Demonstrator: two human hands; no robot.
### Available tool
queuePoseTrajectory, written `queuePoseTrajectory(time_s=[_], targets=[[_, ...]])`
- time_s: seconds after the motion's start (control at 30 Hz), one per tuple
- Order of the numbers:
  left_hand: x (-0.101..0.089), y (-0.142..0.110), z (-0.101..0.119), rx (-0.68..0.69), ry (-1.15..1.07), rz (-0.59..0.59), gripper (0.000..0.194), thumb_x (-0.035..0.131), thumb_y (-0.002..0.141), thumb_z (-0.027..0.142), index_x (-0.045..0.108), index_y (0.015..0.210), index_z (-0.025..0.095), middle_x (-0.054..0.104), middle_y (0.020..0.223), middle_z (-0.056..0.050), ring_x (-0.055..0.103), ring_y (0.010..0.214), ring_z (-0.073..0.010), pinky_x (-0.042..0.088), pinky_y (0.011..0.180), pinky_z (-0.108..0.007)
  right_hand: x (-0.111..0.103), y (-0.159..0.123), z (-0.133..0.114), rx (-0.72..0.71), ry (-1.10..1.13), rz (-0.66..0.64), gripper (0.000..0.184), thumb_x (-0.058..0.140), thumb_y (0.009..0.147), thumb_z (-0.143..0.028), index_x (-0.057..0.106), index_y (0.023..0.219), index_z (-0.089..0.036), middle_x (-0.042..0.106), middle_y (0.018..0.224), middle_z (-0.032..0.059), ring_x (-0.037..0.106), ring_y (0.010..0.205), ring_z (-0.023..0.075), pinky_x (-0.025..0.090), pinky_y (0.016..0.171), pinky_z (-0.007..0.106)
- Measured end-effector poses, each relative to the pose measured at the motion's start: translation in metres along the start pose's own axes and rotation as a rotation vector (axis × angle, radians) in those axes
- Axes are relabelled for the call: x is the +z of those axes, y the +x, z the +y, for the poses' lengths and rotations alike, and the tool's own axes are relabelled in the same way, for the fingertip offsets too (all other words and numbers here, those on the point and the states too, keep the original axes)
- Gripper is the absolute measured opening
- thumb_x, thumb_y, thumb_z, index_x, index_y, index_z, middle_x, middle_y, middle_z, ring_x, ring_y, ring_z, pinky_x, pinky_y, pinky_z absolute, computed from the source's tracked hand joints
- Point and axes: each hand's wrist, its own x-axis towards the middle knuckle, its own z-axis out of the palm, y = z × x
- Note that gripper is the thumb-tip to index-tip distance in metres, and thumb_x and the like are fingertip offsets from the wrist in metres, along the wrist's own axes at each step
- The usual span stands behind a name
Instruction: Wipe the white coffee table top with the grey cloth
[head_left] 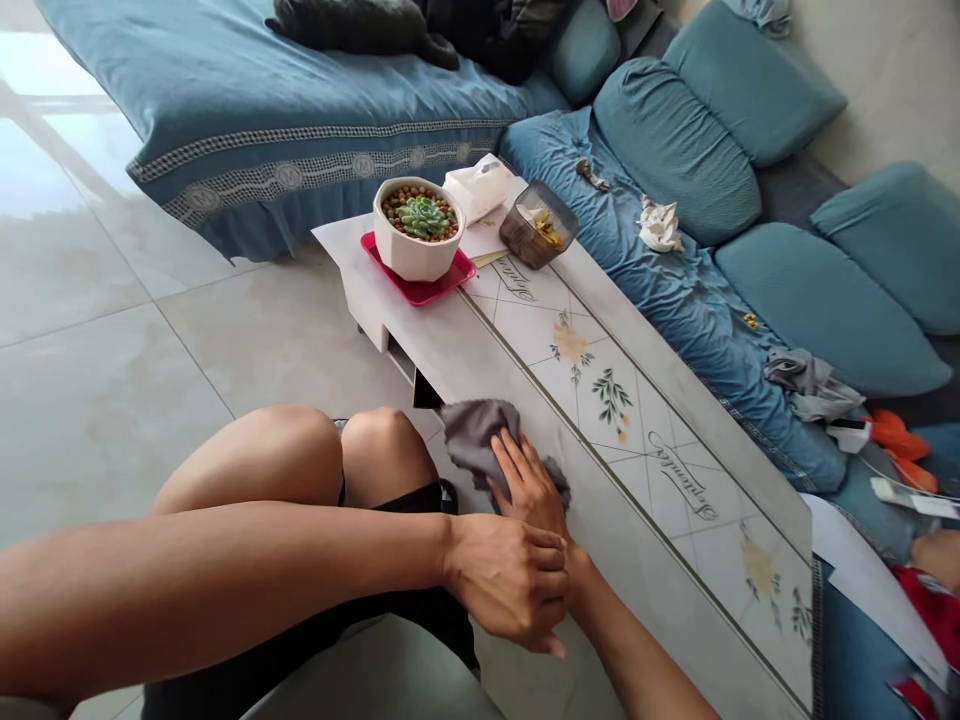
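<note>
My right hand [531, 490] presses a grey cloth [480, 430] onto the near edge of the white coffee table [480, 350]. Its fingers lie stretched over the cloth, which bunches out on both sides of the hand. Across my right wrist is my left hand [510, 582], back upward, with its fingers curled and its thumb sticking out. The left fingertips are hidden, and I cannot tell whether anything is in them.
On the table's far end are a potted succulent [416, 245] on a red tray [421, 292], a tissue pack [477, 187] and a dark translucent container [538, 225]. A blue-covered sofa [630, 240] runs along the far side. A grey cat [352, 25] lies on the sofa.
</note>
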Motion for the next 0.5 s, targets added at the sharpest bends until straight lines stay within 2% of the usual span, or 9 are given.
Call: queuePoseTrajectory(time_s=[0.13,0.2,0.27,0.33,0.4,0.43,0.47,0.5], targets=[[0.000,0.013,0.004,0.024,-0.038,0.091,0.062,0.055,0.105,0.065,0.073,0.073,0.016,0.060,0.073,-0.006,0.061,0.070,-0.0195,0.056,0.082,-0.037,-0.021,-0.114,0.023,0.066,-0.036,-0.040,0.071,0.041,0.110,-0.031,0.017,0.177,-0.026,0.048,0.170,0.0065,0.046,0.157,0.0303,0.059,0.118,0.051],[0.002,0.015,0.006,0.043,-0.059,0.130,0.062,0.057,0.104,0.066,0.072,0.072,0.015,0.060,0.073,-0.006,0.061,0.070,-0.0199,0.056,0.082,-0.038,-0.025,-0.134,0.030,0.073,-0.044,-0.033,0.073,0.041,0.108,-0.027,0.016,0.177,-0.029,0.051,0.167,0.0057,0.049,0.155,0.0304,0.061,0.116,0.051],[0.004,0.014,0.006,0.043,-0.055,0.134,0.061,0.058,0.104,0.065,0.072,0.071,0.015,0.059,0.073,-0.007,0.061,0.070,-0.0203,0.056,0.083,-0.039,-0.020,-0.108,0.030,0.054,-0.033,-0.022,0.074,0.044,0.108,-0.027,0.016,0.177,-0.030,0.051,0.168,0.0053,0.046,0.157,0.0308,0.060,0.118,0.052],[0.007,0.011,0.002,0.040,-0.031,0.090,0.060,0.058,0.104,0.064,0.074,0.073,0.015,0.061,0.074,-0.007,0.062,0.071,-0.0205,0.056,0.087,-0.039,-0.008,-0.050,0.025,0.022,-0.009,0.020,0.073,0.048,0.110,-0.029,0.019,0.176,-0.027,0.050,0.168,0.0063,0.044,0.159,0.0312,0.056,0.122,0.053],[0.008,0.010,-0.003,0.040,-0.002,0.035,0.059,0.059,0.104,0.064,0.074,0.075,0.015,0.062,0.075,-0.008,0.063,0.073,-0.0207,0.056,0.089,-0.039,0.003,0.011,0.018,0.008,0.021,0.080,0.066,0.050,0.111,-0.031,0.032,0.173,-0.020,0.052,0.167,0.0092,0.043,0.159,0.0319,0.051,0.126,0.054],[0.008,0.011,-0.006,0.039,0.011,0.017,0.059,0.059,0.104,0.064,0.074,0.074,0.015,0.063,0.075,-0.008,0.063,0.074,-0.0208,0.055,0.089,-0.038,0.006,0.031,0.015,0.014,0.030,0.103,0.062,0.049,0.111,-0.030,0.037,0.170,-0.017,0.053,0.166,0.0104,0.042,0.160,0.0320,0.049,0.127,0.053],[0.008,0.012,-0.009,0.034,0.022,0.007,0.058,0.059,0.104,0.064,0.074,0.075,0.016,0.063,0.075,-0.008,0.063,0.074,-0.0209,0.055,0.088,-0.038,0.007,0.041,0.013,0.024,0.033,0.116,0.059,0.049,0.111,-0.030,0.041,0.168,-0.015,0.054,0.166,0.0111,0.042,0.160,0.0318,0.048,0.128,0.053],[0.007,0.014,-0.011,0.027,0.030,0.007,0.058,0.059,0.104,0.064,0.074,0.074,0.016,0.063,0.075,-0.008,0.063,0.075,-0.0210,0.055,0.088,-0.038,0.005,0.039,0.011,0.035,0.030,0.109,0.059,0.048,0.111,-0.029,0.040,0.169,-0.016,0.053,0.166,0.0112,0.042,0.160,0.0311,0.048,0.128,0.052]])
